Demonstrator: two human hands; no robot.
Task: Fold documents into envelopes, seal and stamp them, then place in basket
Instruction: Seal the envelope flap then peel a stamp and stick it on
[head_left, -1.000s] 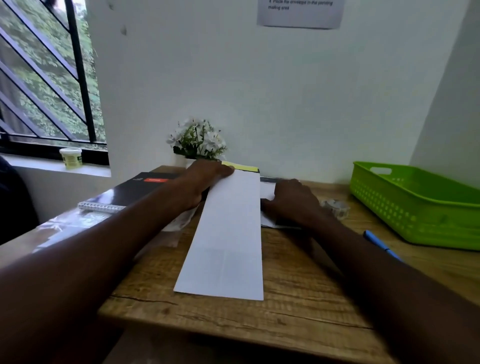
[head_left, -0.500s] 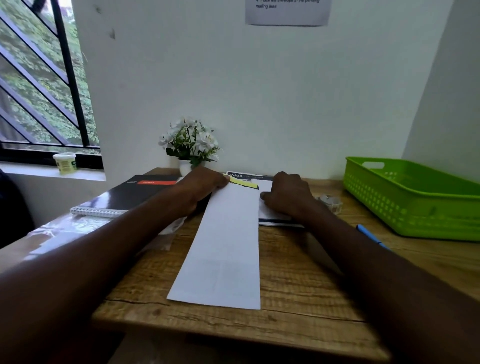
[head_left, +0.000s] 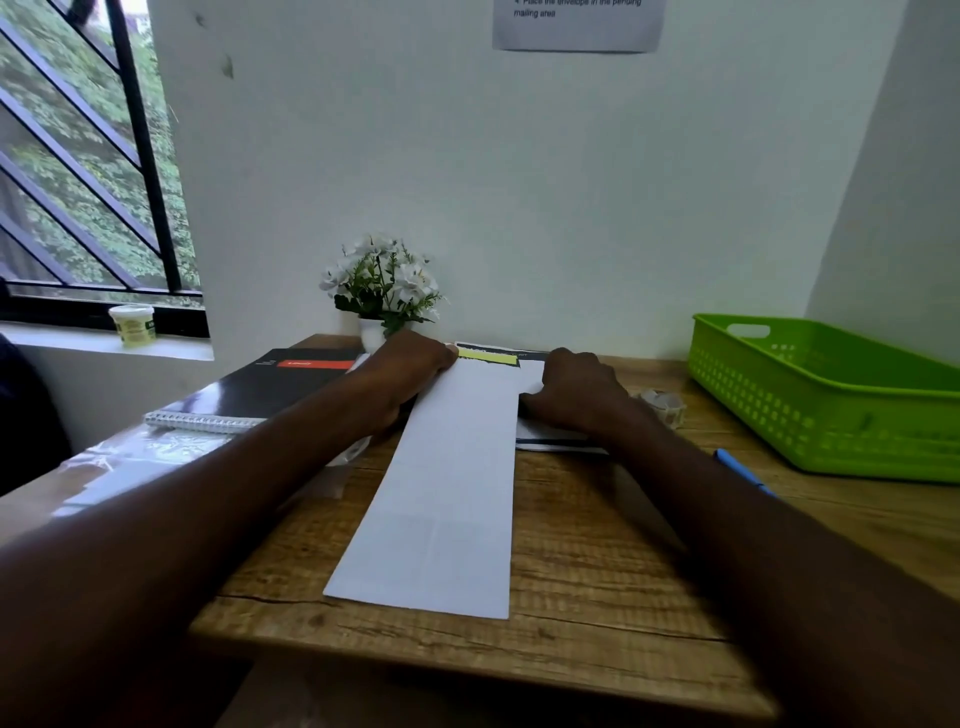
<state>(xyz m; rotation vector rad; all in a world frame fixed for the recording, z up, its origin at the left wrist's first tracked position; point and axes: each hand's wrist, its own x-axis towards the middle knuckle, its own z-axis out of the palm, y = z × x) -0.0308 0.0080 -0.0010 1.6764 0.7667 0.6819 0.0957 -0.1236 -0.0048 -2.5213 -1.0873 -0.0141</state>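
while both forearms reach out across the wooden desk (head_left: 597, 587), a long white document (head_left: 447, 499), folded lengthwise into a narrow strip, lies flat between them with its near end close to the desk's front edge. the left hand (head_left: 410, 376) rests curled at the strip's far left corner, fingers bent down onto the paper's edge, pressing rather than lifting. the right hand (head_left: 574, 392) sits at the far right edge of the strip, knuckles up and fingers tucked under (whether they pinch the paper or only push against it cannot be told). beneath the strip's far end lie other papers (head_left: 535, 374) with a yellow and black printed band (head_left: 488, 356). a black spiral notebook (head_left: 260, 392) lies to the left, touching a clear plastic sleeve (head_left: 135, 457). a small pot of white flowers (head_left: 382, 288) stands against the wall behind the left hand. the green basket (head_left: 810, 405) sits at the right side of the desk, well apart from the document, with a blue pen (head_left: 740, 470) just in front of it and a small tape roll (head_left: 665, 405) beside the right wrist.
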